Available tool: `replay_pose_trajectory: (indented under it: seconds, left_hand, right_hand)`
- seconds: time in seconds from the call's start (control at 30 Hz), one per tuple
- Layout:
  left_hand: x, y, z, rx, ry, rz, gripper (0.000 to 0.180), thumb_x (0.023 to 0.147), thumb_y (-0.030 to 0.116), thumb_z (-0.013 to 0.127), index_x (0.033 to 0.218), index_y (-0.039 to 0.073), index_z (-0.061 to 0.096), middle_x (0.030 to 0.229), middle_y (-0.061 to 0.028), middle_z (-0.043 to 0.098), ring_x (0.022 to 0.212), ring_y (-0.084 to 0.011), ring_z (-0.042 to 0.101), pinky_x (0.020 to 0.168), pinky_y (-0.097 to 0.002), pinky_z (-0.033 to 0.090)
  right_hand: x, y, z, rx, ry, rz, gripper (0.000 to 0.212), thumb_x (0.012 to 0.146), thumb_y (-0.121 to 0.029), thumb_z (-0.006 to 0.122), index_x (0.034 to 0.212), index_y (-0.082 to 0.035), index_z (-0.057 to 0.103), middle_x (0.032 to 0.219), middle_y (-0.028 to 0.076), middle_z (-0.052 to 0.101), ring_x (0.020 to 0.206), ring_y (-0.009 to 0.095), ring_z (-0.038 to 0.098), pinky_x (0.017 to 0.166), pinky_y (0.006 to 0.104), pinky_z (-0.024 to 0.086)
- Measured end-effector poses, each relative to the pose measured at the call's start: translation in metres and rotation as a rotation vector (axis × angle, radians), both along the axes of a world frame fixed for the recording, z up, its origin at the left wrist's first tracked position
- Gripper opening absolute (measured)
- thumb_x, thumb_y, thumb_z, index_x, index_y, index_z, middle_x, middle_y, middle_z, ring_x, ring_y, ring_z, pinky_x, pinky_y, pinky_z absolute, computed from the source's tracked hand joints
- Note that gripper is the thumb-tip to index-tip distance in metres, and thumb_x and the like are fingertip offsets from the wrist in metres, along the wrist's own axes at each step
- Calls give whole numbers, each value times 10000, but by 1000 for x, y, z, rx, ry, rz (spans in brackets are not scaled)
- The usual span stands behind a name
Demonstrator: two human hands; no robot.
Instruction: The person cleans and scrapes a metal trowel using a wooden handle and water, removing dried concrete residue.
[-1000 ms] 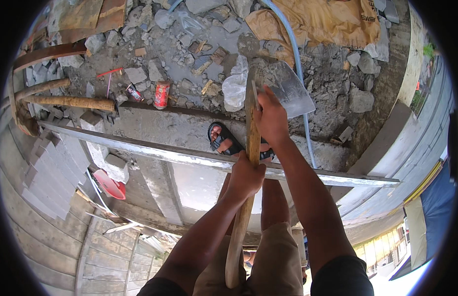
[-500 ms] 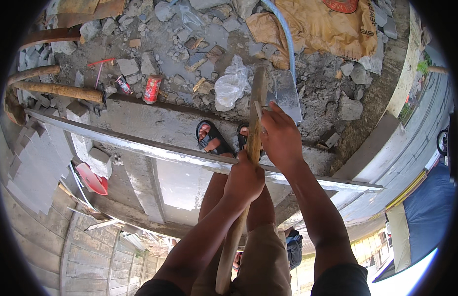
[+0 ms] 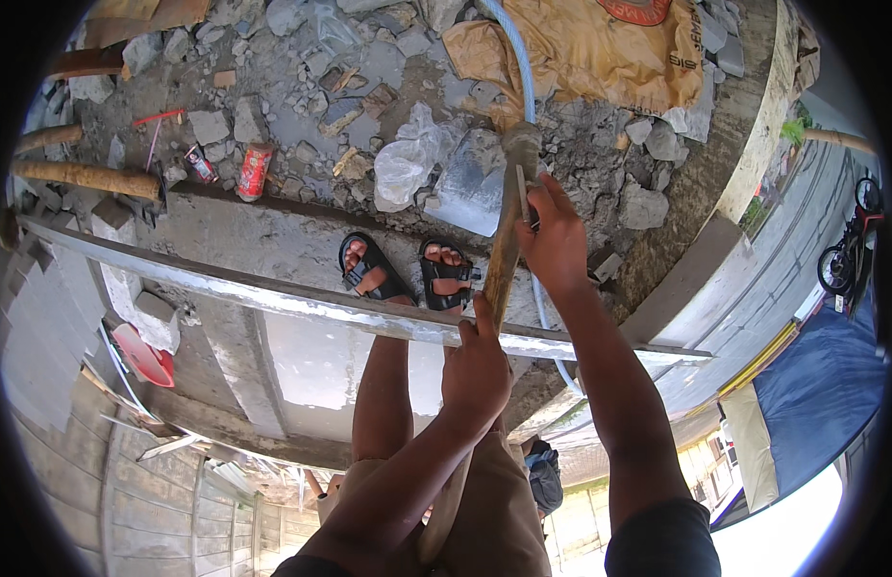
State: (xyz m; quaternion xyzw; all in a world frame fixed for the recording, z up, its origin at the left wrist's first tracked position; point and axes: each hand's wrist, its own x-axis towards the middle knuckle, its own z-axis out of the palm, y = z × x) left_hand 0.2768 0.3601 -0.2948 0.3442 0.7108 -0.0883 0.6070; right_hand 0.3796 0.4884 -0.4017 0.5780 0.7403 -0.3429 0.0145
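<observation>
A long wooden pole (image 3: pixel 504 274) slants up from between my thighs, its far end over the rubble. My left hand (image 3: pixel 476 375) is wrapped round it below the middle, with one finger lying along the wood. Farther up, my right hand (image 3: pixel 554 236) is closed on a thin, flat blade (image 3: pixel 521 188) with a dark part at the fist. The blade lies close along the pole's right side near the far end; whether it touches cannot be told. My sandalled feet (image 3: pixel 448 272) stand just left of the pole.
A long pale bar (image 3: pixel 273 296) crosses in front of my legs. Beyond lie broken concrete (image 3: pixel 643 207), crumpled clear plastic (image 3: pixel 406 168), a red can (image 3: pixel 255 171) and a brown paper sack (image 3: pixel 600 62). A blue hose (image 3: pixel 515 48) passes behind the pole. Parked motorcycle (image 3: pixel 850 240) at far right.
The pole's upper end has swung right, away from the clear plastic and over the hose. My right hand has moved with the blade closer to that end. The whole view has shifted slightly.
</observation>
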Motion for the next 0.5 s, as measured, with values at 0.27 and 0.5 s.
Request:
replay_pose_trajectory:
  seconds: [0.27,0.5]
  left_hand:
    - [2,-31,-6,1,52,20,812,893,70,598,1546,-8,123,1147,-283,532,1016,-447,639,735,-463,604]
    - [9,-22,-1,7,17,-16,814,885,58,602,1538,-34,125,1143,-277,532,1029,-441,639,756,-447,608]
  right_hand:
    - [8,-24,3,44,41,-125,354,731,-14,760,1051,-30,609,1231,189,649,1133,398,643,879,477,562]
    - [10,-3,-4,266,-100,200,295,670,22,749,924,-51,621,1046,121,705,1211,346,610,1060,453,487]
